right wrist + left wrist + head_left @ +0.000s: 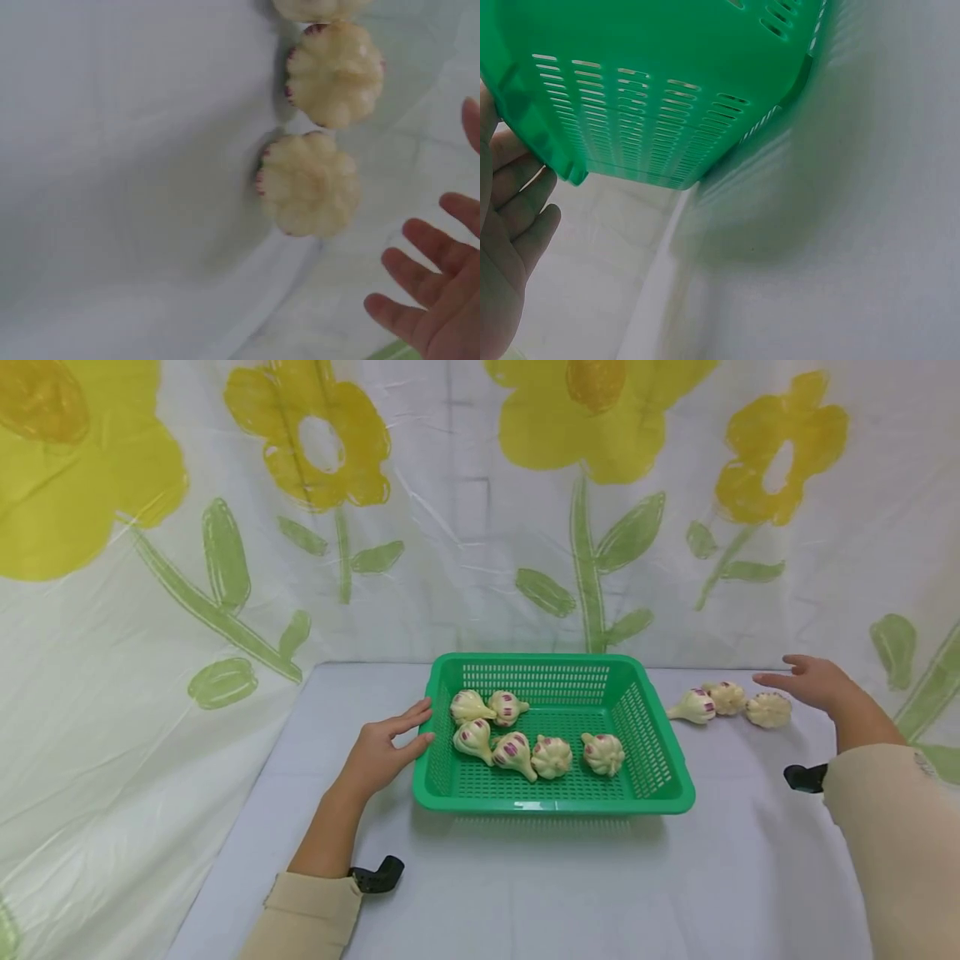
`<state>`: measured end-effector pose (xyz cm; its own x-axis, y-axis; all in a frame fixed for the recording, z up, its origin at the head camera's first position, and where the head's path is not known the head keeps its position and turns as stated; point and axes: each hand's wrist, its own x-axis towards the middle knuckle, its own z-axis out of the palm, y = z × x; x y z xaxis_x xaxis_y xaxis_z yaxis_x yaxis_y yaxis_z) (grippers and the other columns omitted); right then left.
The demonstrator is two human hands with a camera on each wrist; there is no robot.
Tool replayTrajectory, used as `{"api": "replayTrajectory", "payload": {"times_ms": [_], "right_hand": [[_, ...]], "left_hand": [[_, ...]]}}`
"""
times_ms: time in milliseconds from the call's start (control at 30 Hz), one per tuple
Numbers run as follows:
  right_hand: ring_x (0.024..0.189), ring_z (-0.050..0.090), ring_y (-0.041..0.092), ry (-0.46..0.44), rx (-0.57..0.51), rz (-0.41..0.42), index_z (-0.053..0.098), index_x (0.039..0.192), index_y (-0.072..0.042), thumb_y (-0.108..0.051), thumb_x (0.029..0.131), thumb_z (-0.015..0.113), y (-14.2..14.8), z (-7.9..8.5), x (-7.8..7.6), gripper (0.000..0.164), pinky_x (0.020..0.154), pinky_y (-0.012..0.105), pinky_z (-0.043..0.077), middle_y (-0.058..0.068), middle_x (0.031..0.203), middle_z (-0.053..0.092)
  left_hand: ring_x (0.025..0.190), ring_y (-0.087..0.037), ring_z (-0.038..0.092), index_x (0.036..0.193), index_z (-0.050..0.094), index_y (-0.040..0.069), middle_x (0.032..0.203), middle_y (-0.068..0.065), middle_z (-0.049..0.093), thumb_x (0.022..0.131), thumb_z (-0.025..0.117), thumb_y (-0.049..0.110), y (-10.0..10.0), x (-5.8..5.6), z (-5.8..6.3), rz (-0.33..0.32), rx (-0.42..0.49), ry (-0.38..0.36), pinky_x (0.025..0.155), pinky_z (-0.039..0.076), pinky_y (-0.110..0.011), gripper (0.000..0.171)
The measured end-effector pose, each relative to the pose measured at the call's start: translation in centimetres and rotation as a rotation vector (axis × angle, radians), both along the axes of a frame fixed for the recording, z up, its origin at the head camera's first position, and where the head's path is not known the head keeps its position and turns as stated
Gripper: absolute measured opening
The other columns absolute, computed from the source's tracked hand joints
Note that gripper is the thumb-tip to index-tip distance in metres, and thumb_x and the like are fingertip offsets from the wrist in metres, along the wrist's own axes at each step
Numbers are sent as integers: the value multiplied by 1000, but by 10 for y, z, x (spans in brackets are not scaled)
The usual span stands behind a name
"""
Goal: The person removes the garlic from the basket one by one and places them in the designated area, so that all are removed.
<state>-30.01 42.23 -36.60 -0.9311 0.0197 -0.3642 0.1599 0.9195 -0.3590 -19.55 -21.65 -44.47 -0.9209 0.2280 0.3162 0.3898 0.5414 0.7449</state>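
A green plastic basket (551,804) stands on the white-covered table with several garlic bulbs (551,757) in it, most toward its left side. At the basket's left rim rests my left hand (378,756), its fingers fairly straight along the edge; the left wrist view shows those fingers (526,199) by the rim's underside. To the basket's right lie three more bulbs, a purple-streaked one (696,707), a paler one (725,697) and the rightmost bulb (768,710). My right hand (821,683) hovers beside that rightmost bulb, fingers spread and holding nothing.
The table (525,893) carries a white cloth. Right behind it hangs a pale curtain (465,593) printed with yellow flowers and green leaves. Each wrist wears a small black device, one on the left wrist (378,875) and one on the right wrist (806,778).
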Motion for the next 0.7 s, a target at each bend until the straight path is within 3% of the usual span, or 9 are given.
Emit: {"api": "replayTrajectory", "payload": {"times_ms": [133, 233, 467, 700], "right_hand": [[122, 28, 66, 4, 134, 149, 26, 143, 16, -67, 91, 52, -17, 16, -7, 101, 97, 77, 32, 48, 137, 28], [120, 32, 65, 2, 177, 216, 38, 137, 16, -62, 89, 59, -33, 28, -9, 94, 95, 77, 34, 47, 134, 33], [116, 45, 61, -21, 200, 291, 46, 135, 13, -60, 82, 70, -78, 60, -15, 93, 88, 72, 43, 42, 131, 47], [117, 51, 53, 39, 235, 366, 53, 134, 6, -49, 81, 76, -130, 85, -14, 80, 91, 68, 44, 36, 130, 54]], "left_hand": [[135, -19, 49, 134, 61, 7, 145, 2, 53, 93, 69, 27, 0, 0, 0, 1, 0, 1, 110, 42, -45, 46], [136, -18, 49, 134, 61, 8, 145, 2, 53, 93, 69, 27, 0, -1, -1, 3, 1, -3, 110, 41, -45, 46], [136, -20, 49, 134, 61, 8, 146, 2, 52, 93, 69, 28, -1, -1, -1, 0, 0, -3, 110, 41, -47, 47], [135, -19, 49, 134, 61, 8, 145, 3, 52, 93, 69, 28, 0, 0, -1, 0, 6, -13, 110, 41, -47, 46]]}}
